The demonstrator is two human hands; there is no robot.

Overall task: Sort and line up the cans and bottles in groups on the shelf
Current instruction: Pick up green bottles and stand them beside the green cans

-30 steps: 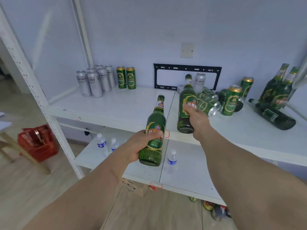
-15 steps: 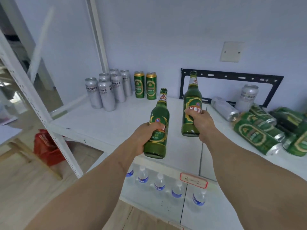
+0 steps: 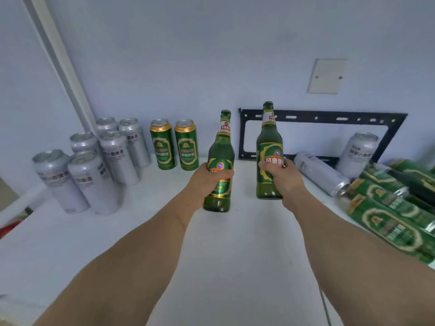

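Observation:
My left hand [image 3: 207,182] grips a green beer bottle [image 3: 221,151] upright over the white shelf [image 3: 235,255]. My right hand [image 3: 282,180] grips a second green bottle [image 3: 269,142] upright, a little further back and to the right. Two green cans [image 3: 174,144] stand side by side just left of the bottles, against the wall. Several silver cans [image 3: 98,161] stand grouped at the far left. On the right lie several green cans [image 3: 386,215] in a heap, with one silver can lying [image 3: 320,172] and one silver can standing [image 3: 357,154].
A black metal bracket [image 3: 324,116] is fixed to the wall behind the right-hand bottle. A white shelf post [image 3: 61,64] rises at the back left. A blank wall plate [image 3: 327,76] sits above the bracket.
Both hands have carried their bottles further back and left over the shelf, toward the two standing green cans. The view has moved closer; the lower shelf is no longer seen.

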